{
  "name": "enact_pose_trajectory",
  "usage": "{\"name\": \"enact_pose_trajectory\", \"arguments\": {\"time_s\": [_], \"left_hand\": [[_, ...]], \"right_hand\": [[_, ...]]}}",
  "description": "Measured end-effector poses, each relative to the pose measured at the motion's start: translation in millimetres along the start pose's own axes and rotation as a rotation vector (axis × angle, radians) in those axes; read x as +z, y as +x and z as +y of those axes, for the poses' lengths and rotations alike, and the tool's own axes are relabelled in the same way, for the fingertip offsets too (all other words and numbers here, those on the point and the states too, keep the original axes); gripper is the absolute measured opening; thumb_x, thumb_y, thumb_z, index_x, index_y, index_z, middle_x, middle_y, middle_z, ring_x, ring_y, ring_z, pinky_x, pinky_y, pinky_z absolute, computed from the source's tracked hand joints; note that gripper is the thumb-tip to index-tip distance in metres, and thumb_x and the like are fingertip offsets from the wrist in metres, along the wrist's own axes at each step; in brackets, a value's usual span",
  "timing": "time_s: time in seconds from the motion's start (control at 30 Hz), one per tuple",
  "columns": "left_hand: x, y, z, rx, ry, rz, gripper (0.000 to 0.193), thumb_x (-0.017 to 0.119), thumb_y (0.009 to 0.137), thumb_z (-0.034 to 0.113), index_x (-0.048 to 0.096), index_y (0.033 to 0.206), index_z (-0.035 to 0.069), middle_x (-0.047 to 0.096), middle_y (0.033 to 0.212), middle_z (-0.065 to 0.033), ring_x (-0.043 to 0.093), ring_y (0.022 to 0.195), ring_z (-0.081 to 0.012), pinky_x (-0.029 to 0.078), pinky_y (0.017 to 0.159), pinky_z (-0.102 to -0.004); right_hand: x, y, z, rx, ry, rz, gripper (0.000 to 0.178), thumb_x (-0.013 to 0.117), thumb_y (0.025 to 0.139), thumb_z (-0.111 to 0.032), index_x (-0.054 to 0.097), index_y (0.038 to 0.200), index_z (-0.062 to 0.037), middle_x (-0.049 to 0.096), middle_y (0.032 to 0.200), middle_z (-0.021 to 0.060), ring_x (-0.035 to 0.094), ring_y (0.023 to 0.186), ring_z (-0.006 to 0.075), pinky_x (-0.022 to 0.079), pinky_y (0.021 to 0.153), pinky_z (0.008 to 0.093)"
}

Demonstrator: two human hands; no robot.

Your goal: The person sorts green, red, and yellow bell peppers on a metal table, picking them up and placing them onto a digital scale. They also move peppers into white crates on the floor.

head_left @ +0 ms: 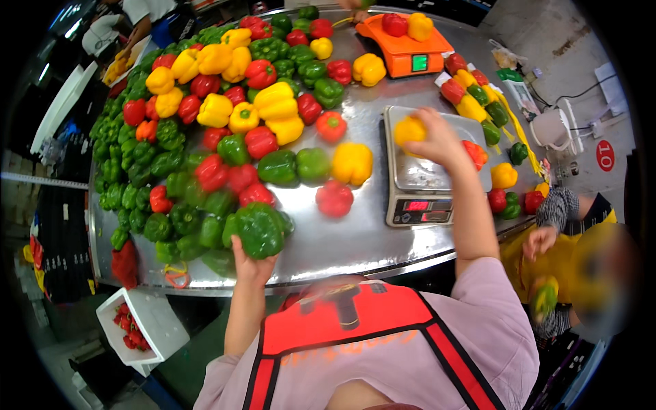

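My left hand (pixel 251 264) holds a large green bell pepper (pixel 258 232) above the near edge of the metal table (pixel 355 246). My right hand (pixel 437 141) reaches over a digital scale (pixel 420 181), its fingers around a yellow bell pepper (pixel 408 131) at the steel pan. Whether that pepper rests on the pan or hangs just above it, I cannot tell. Partly behind my right forearm, a red-orange pepper (pixel 475 154) lies on the pan's right side. Between my hands, a yellow pepper (pixel 352 163) and a red pepper (pixel 335 199) sit on the table.
A heap of green, red and yellow peppers (pixel 212 102) covers the table's left. An orange scale (pixel 403 44) with two peppers stands at the back. Packed peppers (pixel 478 96) line the right edge. A co-worker in yellow (pixel 560 253) is at right; a white foam box (pixel 147 328) stands lower left.
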State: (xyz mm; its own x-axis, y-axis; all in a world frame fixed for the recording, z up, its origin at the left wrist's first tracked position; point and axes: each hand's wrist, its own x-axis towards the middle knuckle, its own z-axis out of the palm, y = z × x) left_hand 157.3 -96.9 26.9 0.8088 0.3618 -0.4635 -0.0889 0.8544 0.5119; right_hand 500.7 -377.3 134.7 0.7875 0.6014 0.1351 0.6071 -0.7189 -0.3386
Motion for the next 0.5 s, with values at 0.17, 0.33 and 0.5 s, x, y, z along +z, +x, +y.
{"name": "enact_pose_trajectory", "arguments": {"time_s": [0.17, 0.33, 0.5], "left_hand": [[12.0, 6.2, -1.2, -0.041, -0.035, -0.118, 0.079, 0.052, 0.081, 0.069, 0.044, 0.136, 0.013, 0.053, 0.13, -0.0069, 0.054, 0.115, -0.0252, 0.045, 0.096, -0.0399], [12.3, 2.3, 0.2, -0.037, -0.032, -0.193, 0.078, 0.055, 0.082, 0.066, 0.041, 0.139, 0.014, 0.05, 0.136, -0.004, 0.051, 0.121, -0.0231, 0.043, 0.1, -0.0392], [15.3, -10.4, 1.8, 0.054, -0.079, -0.008, 0.08, 0.054, 0.078, 0.072, 0.047, 0.134, 0.015, 0.056, 0.127, -0.0062, 0.058, 0.109, -0.0257, 0.05, 0.087, -0.0375]], "right_hand": [[-13.4, -37.6, 37.3, 0.297, -0.18, -0.171, 0.061, 0.07, 0.067, -0.037, 0.059, 0.119, -0.0069, 0.059, 0.118, 0.0147, 0.059, 0.105, 0.0321, 0.048, 0.089, 0.0403], [5.7, -42.0, 17.7, 0.156, -0.462, 0.247, 0.063, 0.075, 0.069, -0.035, 0.056, 0.123, -0.0088, 0.055, 0.127, 0.0163, 0.051, 0.118, 0.0336, 0.042, 0.097, 0.0437], [74.6, -22.4, -73.9, -0.192, 0.141, 0.125, 0.061, 0.079, 0.067, -0.027, 0.057, 0.121, -0.0073, 0.058, 0.122, 0.0181, 0.054, 0.115, 0.0355, 0.042, 0.099, 0.0424]]}}
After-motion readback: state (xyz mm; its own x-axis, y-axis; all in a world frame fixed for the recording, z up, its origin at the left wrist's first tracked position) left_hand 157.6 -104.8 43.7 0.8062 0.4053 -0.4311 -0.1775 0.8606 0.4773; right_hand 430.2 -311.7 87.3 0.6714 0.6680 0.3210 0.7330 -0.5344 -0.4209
